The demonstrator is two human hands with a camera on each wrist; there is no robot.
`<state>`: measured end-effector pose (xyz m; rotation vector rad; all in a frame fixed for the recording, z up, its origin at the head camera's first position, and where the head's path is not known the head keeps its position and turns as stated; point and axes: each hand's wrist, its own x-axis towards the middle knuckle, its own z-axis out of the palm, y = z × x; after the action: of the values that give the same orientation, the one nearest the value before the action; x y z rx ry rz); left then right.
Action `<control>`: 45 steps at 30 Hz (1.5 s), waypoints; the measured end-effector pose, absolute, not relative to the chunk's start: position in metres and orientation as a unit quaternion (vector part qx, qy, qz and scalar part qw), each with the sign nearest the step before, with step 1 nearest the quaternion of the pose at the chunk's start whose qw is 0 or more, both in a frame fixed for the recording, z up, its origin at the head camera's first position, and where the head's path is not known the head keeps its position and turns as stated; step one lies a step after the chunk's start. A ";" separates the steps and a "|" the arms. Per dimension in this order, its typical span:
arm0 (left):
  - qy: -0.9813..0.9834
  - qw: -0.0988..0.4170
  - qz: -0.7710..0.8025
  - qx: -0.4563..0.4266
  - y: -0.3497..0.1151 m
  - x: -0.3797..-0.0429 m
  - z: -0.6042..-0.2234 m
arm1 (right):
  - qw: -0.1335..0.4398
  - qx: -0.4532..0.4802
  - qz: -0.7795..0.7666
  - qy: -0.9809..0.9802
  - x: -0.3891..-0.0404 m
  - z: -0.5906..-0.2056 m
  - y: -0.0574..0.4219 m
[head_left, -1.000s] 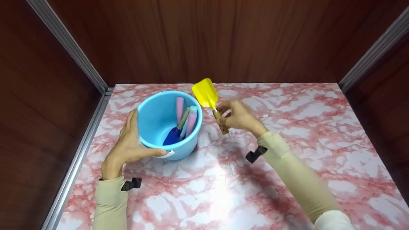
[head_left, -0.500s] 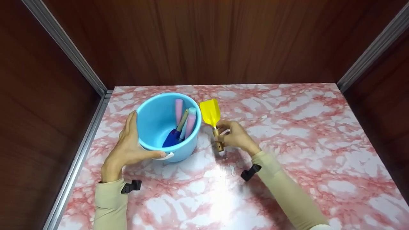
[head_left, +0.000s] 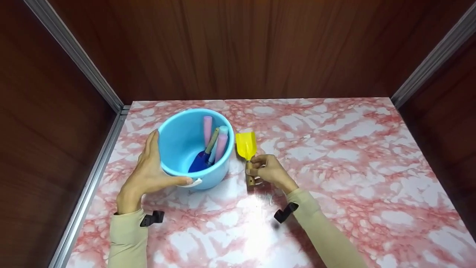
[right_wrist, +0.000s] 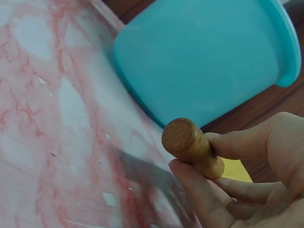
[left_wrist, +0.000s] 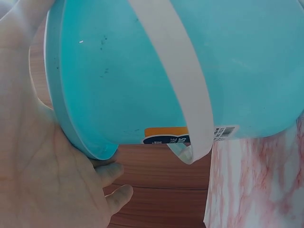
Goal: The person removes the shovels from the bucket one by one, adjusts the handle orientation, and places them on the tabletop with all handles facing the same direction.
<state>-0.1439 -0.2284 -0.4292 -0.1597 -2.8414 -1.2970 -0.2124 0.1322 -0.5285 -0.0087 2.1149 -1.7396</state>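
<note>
While the left hand (head_left: 143, 169) spreads thumb and fingers wide against the light-blue bucket (head_left: 214, 179), here's the right hand (head_left: 271, 171) pinching the wooden handle (head_left: 249, 178) of a yellow toy shovel (head_left: 246, 145) between thumb and fingertips! That shovel is just right of the bucket, over the red-and-white marbled tabletop (head_left: 353, 152). Inside the bucket lean a blue-bladed shovel (head_left: 198, 162), two pink handles (head_left: 208, 130) and a pale-blue handle (head_left: 223, 130).
</note>
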 end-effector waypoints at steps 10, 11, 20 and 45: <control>-0.904 0.028 -0.421 -0.065 -0.226 -0.146 -0.426 | 0.223 0.034 -0.617 0.754 -0.207 -0.532 0.129; -0.904 0.025 -0.421 -0.063 -0.226 -0.146 -0.426 | 0.223 0.036 -0.615 0.756 -0.207 -0.532 0.129; -0.904 0.014 -0.422 -0.063 -0.227 -0.147 -0.425 | 0.233 0.044 -0.598 0.765 -0.207 -0.530 0.126; -0.895 -0.004 -0.443 -0.054 -0.228 -0.144 -0.429 | 0.187 -0.084 -0.422 0.883 -0.212 -0.496 0.133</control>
<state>-0.1444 -0.2282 -0.4289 -0.1703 -2.8188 -1.3959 -0.2123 0.1326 -0.4959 -0.2358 2.4863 -1.1882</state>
